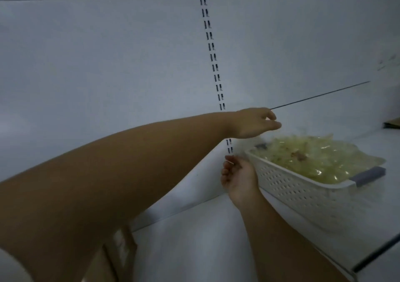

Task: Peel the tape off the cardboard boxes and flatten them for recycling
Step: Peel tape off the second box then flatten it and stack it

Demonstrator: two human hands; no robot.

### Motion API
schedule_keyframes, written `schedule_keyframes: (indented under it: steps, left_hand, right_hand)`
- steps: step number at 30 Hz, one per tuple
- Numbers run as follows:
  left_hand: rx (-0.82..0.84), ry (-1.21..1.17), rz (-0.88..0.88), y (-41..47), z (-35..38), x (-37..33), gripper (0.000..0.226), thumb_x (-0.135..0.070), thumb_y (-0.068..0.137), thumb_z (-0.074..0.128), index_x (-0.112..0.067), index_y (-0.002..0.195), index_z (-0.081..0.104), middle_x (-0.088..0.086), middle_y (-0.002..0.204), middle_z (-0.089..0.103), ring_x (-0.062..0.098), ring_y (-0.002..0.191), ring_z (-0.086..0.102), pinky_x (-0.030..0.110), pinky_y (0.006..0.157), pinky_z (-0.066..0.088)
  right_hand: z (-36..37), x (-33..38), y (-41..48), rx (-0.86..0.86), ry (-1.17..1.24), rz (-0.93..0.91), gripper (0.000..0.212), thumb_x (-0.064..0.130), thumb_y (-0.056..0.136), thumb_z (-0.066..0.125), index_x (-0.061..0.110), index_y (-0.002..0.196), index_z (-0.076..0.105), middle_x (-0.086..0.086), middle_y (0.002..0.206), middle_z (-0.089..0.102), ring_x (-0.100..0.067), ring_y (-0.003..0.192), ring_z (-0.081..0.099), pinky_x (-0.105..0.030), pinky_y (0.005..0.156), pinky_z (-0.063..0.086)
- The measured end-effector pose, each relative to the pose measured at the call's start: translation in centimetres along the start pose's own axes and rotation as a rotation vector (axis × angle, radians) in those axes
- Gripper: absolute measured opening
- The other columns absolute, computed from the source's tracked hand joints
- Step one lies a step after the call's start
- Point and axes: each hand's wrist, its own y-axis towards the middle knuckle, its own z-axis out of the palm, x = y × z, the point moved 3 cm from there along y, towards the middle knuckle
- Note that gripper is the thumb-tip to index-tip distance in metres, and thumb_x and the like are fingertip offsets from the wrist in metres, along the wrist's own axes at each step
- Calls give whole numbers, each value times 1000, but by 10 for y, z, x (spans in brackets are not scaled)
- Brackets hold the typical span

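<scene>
Left hand [255, 122] outstretched, fingers loosely curled, right hand [238, 175] below, palm up

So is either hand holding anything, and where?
Cannot tell. Left hand and right hand curl their fingers near the white perforated plastic basket; anything pinched is lost in blur.

A basket [292, 186] sits on the right part of a shelf [194, 238], with a heap of tape [320, 158] piled in it. Behind the shelf stands a back panel [108, 65], and a slotted rail [213, 56] runs down its middle to the basket's left end. The left hand [255, 122] hangs above that left end; the right hand [238, 176] is lower, just beside the basket's near left corner. A cardboard box [121, 251] lies below the shelf's front edge at the lower left, under the left arm, and a piece of cardboard [392, 124] lies at the far right, behind the basket
</scene>
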Motion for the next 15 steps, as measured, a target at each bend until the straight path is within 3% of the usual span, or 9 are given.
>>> schedule_keyframes:
  steps: [3, 6, 9, 12, 13, 15]
  left_hand:
    - [-36, 156, -9, -43, -48, 30, 42, -40, 96, 42, -16, 130, 52, 4, 138, 49, 18, 126, 44, 32, 108, 31]
    - [-48, 336, -123, -110, -98, 77, 45, -44, 96, 38, -15, 128, 53, 3, 136, 51, 19, 123, 45, 31, 104, 32]
    - [-133, 421, -262, -199, -139, 127, 40, -44, 95, 41, -18, 121, 58, 0, 127, 56, 17, 116, 49, 31, 97, 36]
    - [-492, 560, -290, -293, -157, 166, 25, -38, 91, 50, -21, 102, 64, -3, 107, 58, 12, 101, 49, 28, 85, 39]
    - [-602, 561, -281, -321, -150, 175, 19, -37, 90, 51, -23, 95, 63, -5, 98, 57, 10, 95, 49, 27, 80, 39]
    - [-599, 495, -265, -359, -118, 187, 18, -36, 91, 47, -26, 89, 62, -12, 88, 52, 6, 87, 46, 26, 75, 41]
  right_hand:
    - [22, 0, -24, 31, -178, -28, 26, 23, 93, 49, 10, 74, 61, 2, 49, 55, -8, 39, 47, -16, 39, 34]
    - [56, -11, -50, 153, -478, -159, 26, 18, 93, 51, 10, 70, 60, -2, 50, 53, -6, 34, 46, -13, 34, 32]
    - [97, -37, -90, 350, -900, -340, 22, 13, 88, 59, 14, 66, 64, -4, 63, 62, -8, 52, 58, -18, 46, 46]
    - [149, -62, -124, 613, -1122, -488, 4, 21, 82, 67, 25, 80, 68, 6, 88, 68, -7, 86, 62, -23, 75, 49]
    - [167, -68, -131, 712, -1215, -470, 10, 26, 81, 69, 29, 90, 67, 12, 99, 65, -2, 96, 58, -19, 80, 45]
    - [193, -80, -139, 905, -1471, -307, 31, 35, 79, 70, 32, 109, 63, 16, 112, 57, 4, 104, 51, -13, 78, 40]
